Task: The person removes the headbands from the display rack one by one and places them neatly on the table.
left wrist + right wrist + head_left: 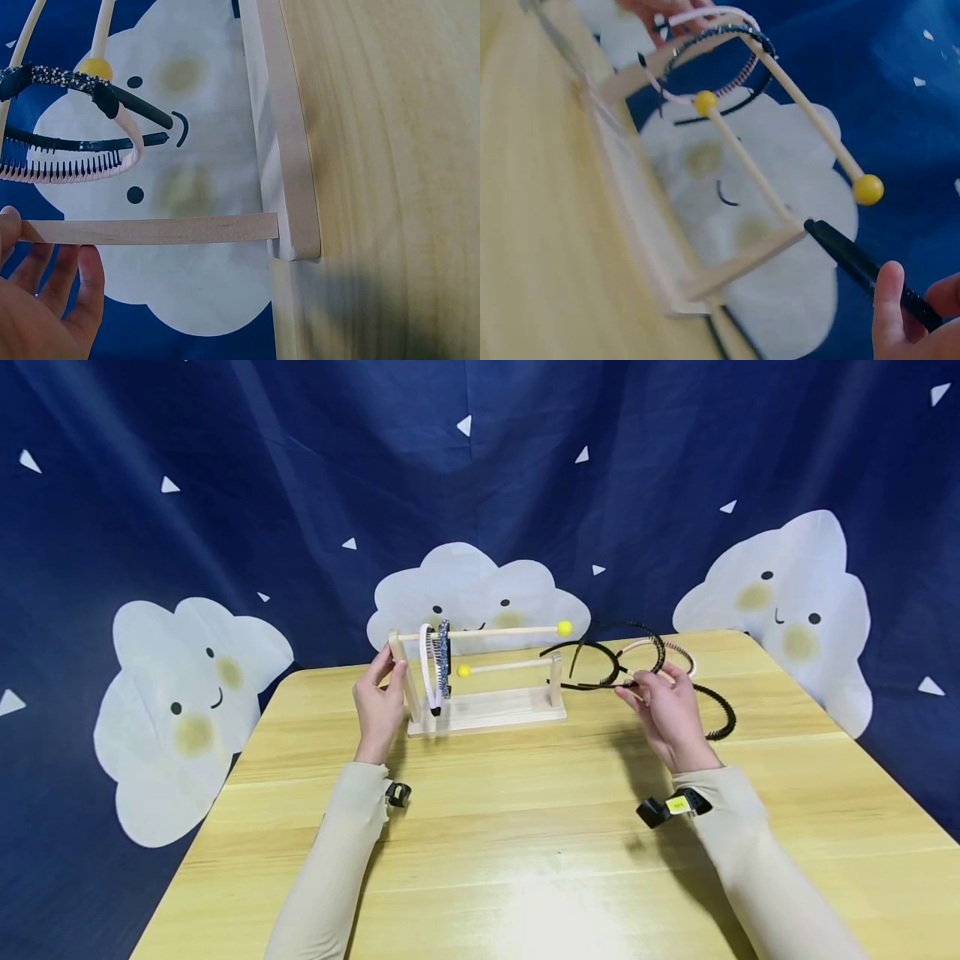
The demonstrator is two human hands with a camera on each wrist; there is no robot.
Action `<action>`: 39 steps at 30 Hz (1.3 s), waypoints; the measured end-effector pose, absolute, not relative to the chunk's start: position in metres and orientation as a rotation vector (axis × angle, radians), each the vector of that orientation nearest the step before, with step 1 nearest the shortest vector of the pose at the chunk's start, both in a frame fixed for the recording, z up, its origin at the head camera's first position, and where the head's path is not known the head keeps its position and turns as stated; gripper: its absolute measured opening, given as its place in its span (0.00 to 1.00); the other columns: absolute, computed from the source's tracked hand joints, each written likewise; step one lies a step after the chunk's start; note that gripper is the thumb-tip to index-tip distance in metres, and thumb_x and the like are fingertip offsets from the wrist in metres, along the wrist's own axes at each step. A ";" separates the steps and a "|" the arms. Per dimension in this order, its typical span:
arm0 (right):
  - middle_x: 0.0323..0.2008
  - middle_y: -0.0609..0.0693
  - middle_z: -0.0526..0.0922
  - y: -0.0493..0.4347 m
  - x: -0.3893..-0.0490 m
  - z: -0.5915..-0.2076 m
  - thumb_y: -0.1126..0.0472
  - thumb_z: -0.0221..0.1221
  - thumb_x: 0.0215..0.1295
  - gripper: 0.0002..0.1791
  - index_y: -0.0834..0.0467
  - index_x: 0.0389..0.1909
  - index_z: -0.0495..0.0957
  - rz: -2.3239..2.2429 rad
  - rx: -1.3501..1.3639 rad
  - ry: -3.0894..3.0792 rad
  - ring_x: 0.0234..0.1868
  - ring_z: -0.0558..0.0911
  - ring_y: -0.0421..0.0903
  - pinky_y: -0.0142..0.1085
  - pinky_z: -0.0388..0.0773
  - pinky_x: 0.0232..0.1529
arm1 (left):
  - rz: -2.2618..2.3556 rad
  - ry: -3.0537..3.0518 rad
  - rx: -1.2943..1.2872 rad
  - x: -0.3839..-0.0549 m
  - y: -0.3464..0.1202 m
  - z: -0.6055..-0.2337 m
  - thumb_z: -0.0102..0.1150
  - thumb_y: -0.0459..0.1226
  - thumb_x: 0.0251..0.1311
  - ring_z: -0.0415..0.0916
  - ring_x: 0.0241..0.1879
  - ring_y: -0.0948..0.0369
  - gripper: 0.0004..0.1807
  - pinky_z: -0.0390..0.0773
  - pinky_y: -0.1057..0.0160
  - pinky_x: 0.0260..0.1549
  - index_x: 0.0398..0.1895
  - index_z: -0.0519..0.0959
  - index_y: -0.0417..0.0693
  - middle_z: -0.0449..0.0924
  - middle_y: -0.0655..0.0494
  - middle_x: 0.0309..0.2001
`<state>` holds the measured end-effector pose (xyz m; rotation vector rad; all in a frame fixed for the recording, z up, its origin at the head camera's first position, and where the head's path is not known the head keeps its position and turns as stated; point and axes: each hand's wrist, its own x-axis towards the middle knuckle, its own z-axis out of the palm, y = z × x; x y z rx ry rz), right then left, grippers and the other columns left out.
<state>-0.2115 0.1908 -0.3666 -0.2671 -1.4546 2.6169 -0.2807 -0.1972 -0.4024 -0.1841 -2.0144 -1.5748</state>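
A pale wooden rack [487,708] with two rods ending in yellow balls stands on the table. My left hand [378,702] grips its taller left upright [150,231] near the top. On the upper rod hang a pinkish-white toothed headband [428,672] and a dark blue sparkly headband [445,660], both close to the left upright. To the right of the rack, my right hand [666,708] pinches a black headband [847,253] between thumb and fingers. In the right wrist view its end lies in front of the short upright; whether they touch, I cannot tell.
Behind and beside my right hand lie more headbands, among them a black one [726,718] and a pale pink one [684,653]. The upper rod's yellow ball [564,628] sticks out above the short upright [556,681]. A blue curtain [465,485] hangs behind the table.
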 end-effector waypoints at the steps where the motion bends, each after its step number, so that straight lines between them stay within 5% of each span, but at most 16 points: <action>1: 0.44 0.49 0.66 0.192 -0.210 -0.370 0.74 0.47 0.75 0.25 0.55 0.62 0.47 2.657 -0.304 -1.442 0.37 0.75 0.38 0.32 0.81 0.55 | -1.575 -2.014 -0.184 -0.281 -0.197 -0.402 0.59 0.37 0.73 0.80 0.59 0.53 0.24 0.80 0.72 0.44 0.71 0.74 0.50 0.81 0.48 0.63; 4: 0.52 0.49 0.58 0.194 -0.207 -0.378 0.72 0.46 0.76 0.24 0.53 0.62 0.47 2.760 -0.407 -1.394 0.43 0.75 0.39 0.30 0.78 0.58 | -1.575 -2.018 -0.177 -0.280 -0.197 -0.401 0.59 0.37 0.73 0.80 0.59 0.53 0.24 0.83 0.62 0.49 0.71 0.74 0.51 0.80 0.48 0.63; 10: 0.54 0.47 0.58 0.193 -0.204 -0.395 0.72 0.44 0.78 0.18 0.53 0.60 0.53 2.871 -0.566 -1.314 0.51 0.75 0.43 0.30 0.74 0.63 | -1.583 -2.022 -0.159 -0.280 -0.196 -0.399 0.59 0.37 0.73 0.80 0.59 0.52 0.24 0.82 0.49 0.51 0.71 0.74 0.51 0.80 0.47 0.63; 15: 0.56 0.46 0.60 0.190 -0.202 -0.404 0.71 0.43 0.79 0.13 0.53 0.56 0.57 2.933 -0.626 -1.246 0.58 0.70 0.44 0.31 0.73 0.64 | -1.589 -2.023 -0.151 -0.279 -0.196 -0.397 0.59 0.36 0.73 0.80 0.59 0.51 0.24 0.83 0.60 0.48 0.71 0.74 0.51 0.81 0.46 0.63; 22: 0.50 0.48 0.61 0.190 -0.202 -0.410 0.70 0.44 0.80 0.07 0.55 0.47 0.59 2.968 -0.677 -1.182 0.52 0.72 0.40 0.32 0.72 0.66 | -1.587 -2.024 -0.151 -0.274 -0.193 -0.390 0.57 0.32 0.73 0.79 0.60 0.47 0.25 0.81 0.71 0.45 0.72 0.73 0.45 0.80 0.41 0.63; 29: 0.67 0.55 0.56 0.197 -0.196 -0.409 0.64 0.43 0.81 0.14 0.54 0.63 0.58 2.989 -0.687 -1.357 0.72 0.62 0.47 0.33 0.68 0.70 | -1.601 -2.011 -0.173 -0.279 -0.195 -0.397 0.59 0.36 0.73 0.80 0.60 0.50 0.24 0.82 0.49 0.52 0.71 0.74 0.50 0.81 0.45 0.62; 34: 0.51 0.45 0.55 0.203 -0.192 -0.405 0.61 0.43 0.81 0.04 0.53 0.51 0.61 2.971 -0.699 -1.461 0.56 0.65 0.40 0.33 0.64 0.72 | -1.595 -2.017 -0.161 -0.279 -0.195 -0.398 0.59 0.36 0.73 0.80 0.59 0.53 0.24 0.82 0.48 0.52 0.71 0.74 0.51 0.81 0.46 0.62; 39: 0.46 0.45 0.58 0.209 -0.187 -0.407 0.61 0.43 0.80 0.02 0.54 0.48 0.62 2.974 -0.664 -1.513 0.53 0.67 0.41 0.35 0.65 0.72 | -1.587 -2.028 -0.148 -0.279 -0.195 -0.399 0.59 0.37 0.73 0.80 0.59 0.54 0.25 0.82 0.49 0.52 0.72 0.74 0.51 0.80 0.47 0.63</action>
